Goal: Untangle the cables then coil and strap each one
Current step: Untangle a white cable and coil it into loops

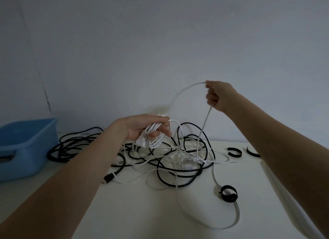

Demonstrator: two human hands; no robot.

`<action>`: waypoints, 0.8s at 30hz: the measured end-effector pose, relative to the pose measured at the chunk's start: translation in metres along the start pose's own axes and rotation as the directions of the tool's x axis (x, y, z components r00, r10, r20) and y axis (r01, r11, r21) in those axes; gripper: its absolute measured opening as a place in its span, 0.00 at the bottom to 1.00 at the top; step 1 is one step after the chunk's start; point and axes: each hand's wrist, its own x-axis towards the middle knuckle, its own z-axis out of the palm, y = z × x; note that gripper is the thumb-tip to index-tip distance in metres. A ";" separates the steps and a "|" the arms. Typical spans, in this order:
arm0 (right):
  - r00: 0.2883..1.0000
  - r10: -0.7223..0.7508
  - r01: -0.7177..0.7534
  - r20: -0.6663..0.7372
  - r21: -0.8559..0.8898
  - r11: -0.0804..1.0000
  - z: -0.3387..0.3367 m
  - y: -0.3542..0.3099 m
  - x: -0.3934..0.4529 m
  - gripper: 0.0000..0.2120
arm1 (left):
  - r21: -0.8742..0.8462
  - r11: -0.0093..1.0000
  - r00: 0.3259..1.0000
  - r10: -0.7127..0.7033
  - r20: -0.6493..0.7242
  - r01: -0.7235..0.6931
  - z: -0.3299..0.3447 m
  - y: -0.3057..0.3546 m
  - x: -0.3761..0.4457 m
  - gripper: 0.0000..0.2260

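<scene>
White cable [204,126]: your left hand [144,130] grips its coiled loops
Right hand [216,96]: your fist pinches one raised strand
Tangle [169,160]: black and white cables on table [142,212]

Blue plastic bin [26,142] cut off by left edge. Rightmost black strap [252,152] partly hidden behind the right forearm. White connectors [187,165] inside the tangle too small to identify. Left hand [142,128] fingers partly covered by white cable coil [156,135]. Counter [142,212] cut by bottom edge.
</scene>
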 end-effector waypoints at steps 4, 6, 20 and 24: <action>0.942 -0.061 0.018 -0.330 -0.133 0.991 -0.028 0.007 0.018 0.10 | -0.011 0.998 0.997 0.066 0.031 -0.066 -0.008 -0.001 -0.004 0.11; 0.944 -0.068 -0.085 -0.323 -0.437 0.895 -0.036 0.015 0.023 0.04 | -0.034 0.995 0.994 0.096 0.052 -0.095 -0.009 0.003 -0.006 0.10; 0.727 0.135 0.240 0.674 -0.434 0.868 0.021 0.036 -0.022 0.10 | -0.313 0.923 0.973 0.199 -0.113 -0.225 -0.022 0.019 0.008 0.13; 0.885 -0.044 0.090 0.464 -0.079 0.993 0.024 0.038 -0.013 0.17 | -0.312 0.931 0.980 0.200 0.004 -0.189 -0.012 0.018 0.003 0.13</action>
